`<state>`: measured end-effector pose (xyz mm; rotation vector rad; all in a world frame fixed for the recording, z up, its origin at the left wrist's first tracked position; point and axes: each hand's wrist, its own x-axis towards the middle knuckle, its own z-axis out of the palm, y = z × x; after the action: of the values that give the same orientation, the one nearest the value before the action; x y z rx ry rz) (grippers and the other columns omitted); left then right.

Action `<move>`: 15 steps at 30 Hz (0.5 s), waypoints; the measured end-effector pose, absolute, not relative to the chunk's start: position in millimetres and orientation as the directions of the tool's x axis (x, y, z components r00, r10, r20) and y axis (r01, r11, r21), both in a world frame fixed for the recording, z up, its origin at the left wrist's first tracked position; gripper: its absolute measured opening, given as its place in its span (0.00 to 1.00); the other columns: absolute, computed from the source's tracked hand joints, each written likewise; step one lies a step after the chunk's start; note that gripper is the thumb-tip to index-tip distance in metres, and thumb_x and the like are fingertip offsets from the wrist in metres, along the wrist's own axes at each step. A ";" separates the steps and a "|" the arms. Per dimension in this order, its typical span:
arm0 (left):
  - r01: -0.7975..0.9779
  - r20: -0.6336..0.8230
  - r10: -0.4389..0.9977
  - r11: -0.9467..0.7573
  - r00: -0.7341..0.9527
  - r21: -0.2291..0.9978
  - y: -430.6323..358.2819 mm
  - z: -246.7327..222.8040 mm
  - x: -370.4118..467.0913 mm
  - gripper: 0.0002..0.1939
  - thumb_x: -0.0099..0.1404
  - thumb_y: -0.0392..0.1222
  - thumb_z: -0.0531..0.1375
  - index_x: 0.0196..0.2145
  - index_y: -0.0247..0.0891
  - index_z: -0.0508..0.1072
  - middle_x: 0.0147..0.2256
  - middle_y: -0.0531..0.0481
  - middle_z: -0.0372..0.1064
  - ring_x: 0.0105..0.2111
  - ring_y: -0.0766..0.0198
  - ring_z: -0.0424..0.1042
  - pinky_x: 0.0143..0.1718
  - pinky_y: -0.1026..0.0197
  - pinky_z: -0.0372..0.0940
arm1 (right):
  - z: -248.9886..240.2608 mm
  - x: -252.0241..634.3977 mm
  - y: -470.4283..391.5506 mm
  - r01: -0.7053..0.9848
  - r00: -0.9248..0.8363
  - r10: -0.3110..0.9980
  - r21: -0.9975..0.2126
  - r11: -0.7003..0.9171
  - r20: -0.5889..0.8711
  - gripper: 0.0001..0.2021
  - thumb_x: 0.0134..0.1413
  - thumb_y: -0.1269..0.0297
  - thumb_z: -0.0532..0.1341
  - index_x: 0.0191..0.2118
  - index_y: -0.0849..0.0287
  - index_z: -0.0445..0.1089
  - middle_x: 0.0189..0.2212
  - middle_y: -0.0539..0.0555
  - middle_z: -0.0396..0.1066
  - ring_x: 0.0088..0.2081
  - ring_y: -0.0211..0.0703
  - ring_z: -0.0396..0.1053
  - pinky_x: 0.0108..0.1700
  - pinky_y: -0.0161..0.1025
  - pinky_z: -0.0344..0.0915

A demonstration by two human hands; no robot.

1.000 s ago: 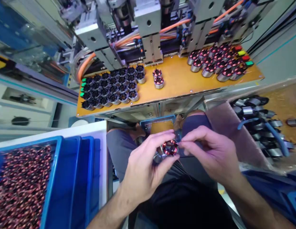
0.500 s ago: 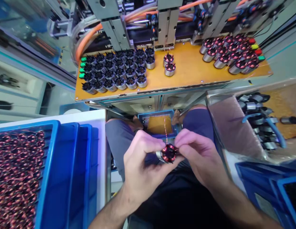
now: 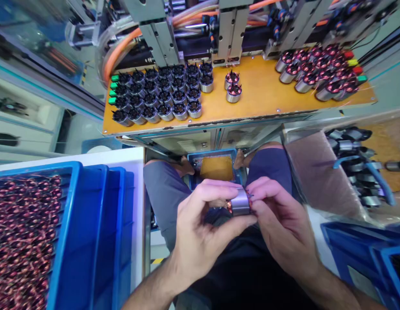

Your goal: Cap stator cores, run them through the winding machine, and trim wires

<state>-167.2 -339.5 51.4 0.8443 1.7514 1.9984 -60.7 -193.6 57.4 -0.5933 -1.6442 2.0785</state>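
Observation:
Above my lap I hold a motor stator, a silver metal ring with copper windings partly showing at its ends. My left hand grips the ring between thumb and fingers, from above and below. At its right end, my right hand has its fingertips pinched on the black and copper edge; whether a wire lies between them is hidden. Two wound stators stand on the orange board ahead. To their left are rows of stators with black tops and no copper showing; a wound group stands to the right.
Stacked blue bins at the left hold many copper-wound parts. Machine slides and orange hoses overhang the board's back. A plastic-lined carton with metal rings is at the right, above more blue bins. A blue tray lies between the feet.
The stator has turned from showing its wound end to showing its metal side. The copper wire that stuck up from it no longer shows. Both hands have shifted slightly right.

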 end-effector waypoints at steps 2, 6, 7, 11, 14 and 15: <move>0.023 0.135 0.630 -0.183 -0.765 0.983 -336.3 52.0 -167.0 0.30 0.62 0.29 0.81 0.59 0.47 0.83 0.55 0.48 0.86 0.52 0.55 0.88 0.54 0.58 0.83 | 53.7 -62.2 -196.8 -0.040 -0.825 0.525 -0.905 -0.424 -0.210 0.06 0.74 0.55 0.74 0.43 0.49 0.83 0.40 0.49 0.76 0.41 0.38 0.75 0.46 0.33 0.76; -0.082 0.053 0.734 -0.147 -0.677 0.986 -335.7 58.1 -170.4 0.22 0.81 0.35 0.67 0.68 0.48 0.81 0.60 0.46 0.86 0.48 0.58 0.90 0.53 0.58 0.84 | 54.0 -63.6 -191.4 0.056 -0.848 0.326 -0.683 -0.728 -0.418 0.11 0.69 0.51 0.78 0.41 0.52 0.82 0.30 0.46 0.73 0.29 0.35 0.70 0.33 0.30 0.73; -0.054 0.063 0.733 -0.134 -0.677 0.989 -336.1 59.3 -171.4 0.21 0.84 0.36 0.63 0.69 0.49 0.81 0.61 0.46 0.86 0.51 0.58 0.89 0.56 0.57 0.83 | 54.6 -63.2 -189.6 0.081 -0.851 0.292 -0.659 -0.748 -0.436 0.12 0.69 0.51 0.77 0.41 0.52 0.82 0.28 0.46 0.73 0.28 0.34 0.69 0.32 0.30 0.73; 0.004 0.079 0.745 -0.102 -0.663 0.995 -335.5 57.7 -171.1 0.23 0.78 0.40 0.72 0.67 0.47 0.80 0.60 0.44 0.85 0.54 0.54 0.88 0.57 0.56 0.83 | 57.4 -58.2 -182.2 0.086 -0.854 0.389 -0.831 -0.550 -0.346 0.10 0.73 0.52 0.74 0.41 0.50 0.82 0.35 0.48 0.76 0.32 0.35 0.72 0.35 0.30 0.74; -0.032 0.064 0.749 -0.114 -0.659 0.993 -335.0 53.1 -168.0 0.25 0.71 0.35 0.77 0.62 0.47 0.77 0.58 0.46 0.84 0.55 0.55 0.87 0.56 0.57 0.82 | 65.6 -53.0 -167.9 0.049 -0.841 0.523 -0.982 -0.183 -0.140 0.09 0.75 0.55 0.72 0.40 0.49 0.81 0.39 0.51 0.76 0.43 0.43 0.77 0.44 0.35 0.77; -0.042 0.062 0.748 -0.119 -0.660 0.992 -335.5 52.4 -167.3 0.25 0.72 0.33 0.76 0.61 0.47 0.75 0.58 0.46 0.83 0.55 0.56 0.87 0.57 0.56 0.82 | 69.7 -51.5 -160.6 0.051 -0.833 0.545 -0.994 -0.092 -0.093 0.10 0.77 0.53 0.70 0.40 0.49 0.79 0.36 0.52 0.75 0.43 0.45 0.77 0.44 0.38 0.77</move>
<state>-167.3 -335.5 52.4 0.7885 1.5973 1.8361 -51.5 -160.6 69.7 -0.6487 -1.8416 1.9899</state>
